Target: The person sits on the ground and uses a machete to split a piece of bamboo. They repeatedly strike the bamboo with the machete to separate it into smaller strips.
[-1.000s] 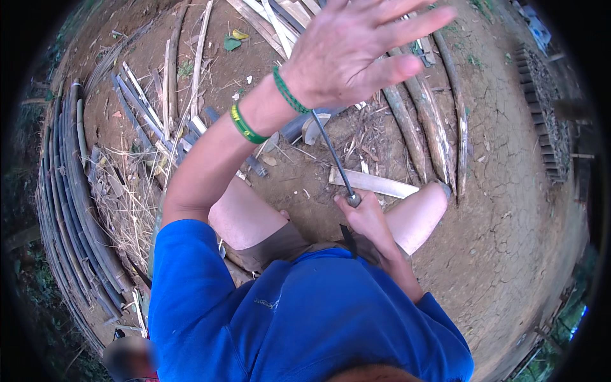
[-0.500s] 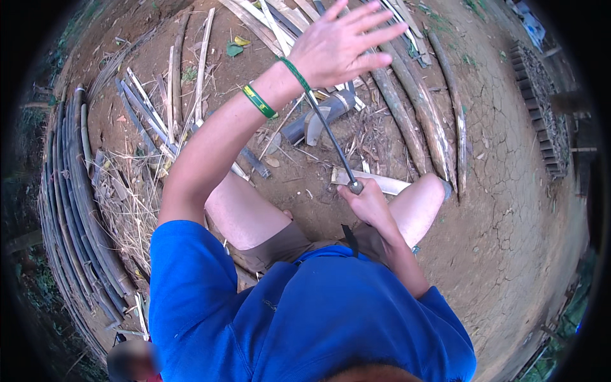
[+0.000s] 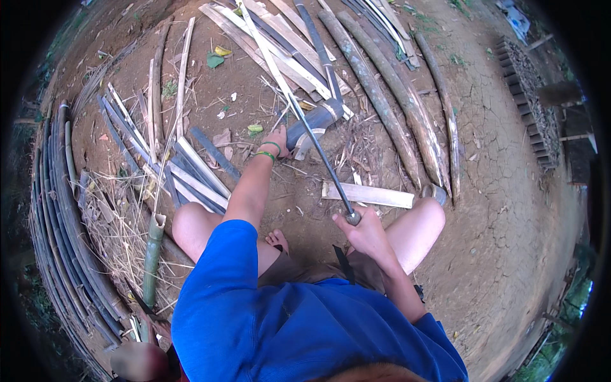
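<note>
My right hand is closed around the grey, round-ended grip of a long narrow dark shaft in front of my lap. It slants away to the upper left, in line with a long pale strip; whether the two are one piece I cannot tell. My left arm reaches forward, with green and yellow bands at the wrist. Down at the ground, my left hand is bunched against the left end of a thick dark bamboo section; what its fingers hold is hidden. A pale curved piece leans beside that section.
A pale split bamboo slat lies by my right knee. Long poles and split strips spread out ahead. Dark poles are stacked at far left. Another person is at lower left, near an upright green bamboo piece.
My left hand, spread in the air over the poles before, has come down and left to the dark bamboo section. My right hand keeps its grip on the shaft. A green bamboo piece now shows at left.
</note>
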The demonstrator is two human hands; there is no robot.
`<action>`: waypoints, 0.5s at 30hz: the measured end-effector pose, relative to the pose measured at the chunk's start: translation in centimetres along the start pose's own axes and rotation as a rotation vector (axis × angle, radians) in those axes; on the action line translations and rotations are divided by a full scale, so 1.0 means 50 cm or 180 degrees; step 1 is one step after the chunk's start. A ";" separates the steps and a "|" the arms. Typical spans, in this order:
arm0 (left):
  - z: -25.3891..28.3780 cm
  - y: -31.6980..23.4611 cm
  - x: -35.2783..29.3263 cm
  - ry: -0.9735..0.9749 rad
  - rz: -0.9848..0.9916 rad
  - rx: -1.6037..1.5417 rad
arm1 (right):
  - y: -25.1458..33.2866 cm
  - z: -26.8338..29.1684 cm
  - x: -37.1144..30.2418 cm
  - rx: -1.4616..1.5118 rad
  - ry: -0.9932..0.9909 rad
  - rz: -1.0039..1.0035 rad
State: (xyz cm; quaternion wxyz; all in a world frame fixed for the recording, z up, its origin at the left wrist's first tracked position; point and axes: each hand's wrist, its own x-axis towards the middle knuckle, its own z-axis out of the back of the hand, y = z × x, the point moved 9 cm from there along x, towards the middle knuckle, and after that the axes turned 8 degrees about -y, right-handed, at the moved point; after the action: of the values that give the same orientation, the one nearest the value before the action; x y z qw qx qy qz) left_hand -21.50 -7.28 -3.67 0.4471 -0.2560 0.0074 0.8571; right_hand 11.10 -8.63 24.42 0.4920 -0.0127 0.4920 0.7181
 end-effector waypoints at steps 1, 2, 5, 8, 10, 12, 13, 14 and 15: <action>-0.002 -0.017 -0.006 -0.0074 0.0048 0.0228 | -0.005 0.006 -0.006 0.0051 -0.0046 -0.0048; 0.005 -0.012 -0.003 -0.0116 0.0106 0.0185 | -0.016 -0.001 -0.009 0.0042 0.0016 -0.0096; 0.033 0.043 -0.002 -0.0055 0.0284 -0.0155 | -0.021 -0.015 -0.011 0.0087 0.0100 -0.0151; 0.117 0.113 -0.021 0.0087 0.0359 -0.0501 | -0.006 -0.003 -0.008 0.0041 -0.0009 0.0129; 0.274 0.172 -0.054 -0.0299 0.0461 -0.0378 | 0.001 0.005 -0.004 -0.0062 -0.0009 0.0104; 0.485 0.240 -0.162 -0.1172 0.0577 -0.0494 | 0.023 -0.001 -0.008 0.0040 0.0006 0.0105; 0.592 0.253 -0.241 -0.1764 0.0261 -0.0826 | 0.035 -0.004 -0.010 0.0076 0.0023 0.0129; 0.693 0.225 -0.314 -0.2207 -0.0113 -0.1099 | 0.031 -0.004 -0.004 0.0094 -0.0071 0.0374; 0.792 0.145 -0.400 -0.2555 -0.0245 -0.1130 | 0.006 0.003 -0.002 0.0121 -0.0150 0.0359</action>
State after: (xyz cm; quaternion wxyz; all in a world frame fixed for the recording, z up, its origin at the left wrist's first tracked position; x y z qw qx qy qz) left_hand -34.82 -17.35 38.05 0.3952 0.0244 -0.3238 0.8593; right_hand 11.02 -8.60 24.75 0.4623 0.0413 0.4937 0.7354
